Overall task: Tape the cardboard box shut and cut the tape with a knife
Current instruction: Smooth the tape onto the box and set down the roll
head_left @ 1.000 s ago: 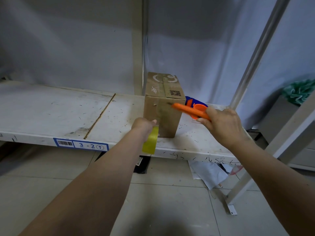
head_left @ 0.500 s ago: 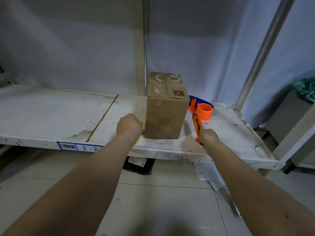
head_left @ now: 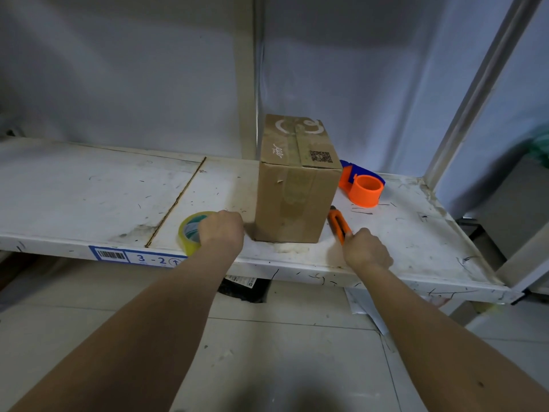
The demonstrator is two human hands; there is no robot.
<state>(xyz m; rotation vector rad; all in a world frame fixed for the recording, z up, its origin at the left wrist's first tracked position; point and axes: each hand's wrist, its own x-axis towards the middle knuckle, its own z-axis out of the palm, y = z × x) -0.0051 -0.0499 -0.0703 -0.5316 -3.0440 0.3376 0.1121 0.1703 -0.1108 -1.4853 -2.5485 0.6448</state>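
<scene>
Two bare forearms reach forward from the bottom edge toward a white shelf point(head_left: 74, 185). Below them lies a pale tiled floor point(head_left: 282, 352), with a dark package point(head_left: 245, 288) and some white paper point(head_left: 364, 307) lying under the shelf.

The left hand point(head_left: 221, 233) is closed over a roll of tape point(head_left: 190, 231), which stands on edge at the front lip of the shelf, just left of the cardboard box point(head_left: 295, 185). The roll is yellowish with a green inner core. The right hand point(head_left: 367, 251) is closed around the near end of an orange knife point(head_left: 338, 223). The knife lies low against the shelf surface, just beside the box's right front corner, pointing away from the person. Whether the blade is extended cannot be told.

A blue-bordered label point(head_left: 139, 257) on the shelf's front edge reads "3 - 2" beside a barcode.

The box stands upright near the middle of the shelf, flaps closed. A strip of clear tape runs along the top seam and down the front face. A QR code and white markings are printed on the top.

Behind the box to its right, an orange and blue tape dispenser point(head_left: 361, 185) rests on the shelf. A pale upright post point(head_left: 246, 69) rises behind the box, and a grey-blue sheet point(head_left: 118, 69) hangs across the back.
</scene>
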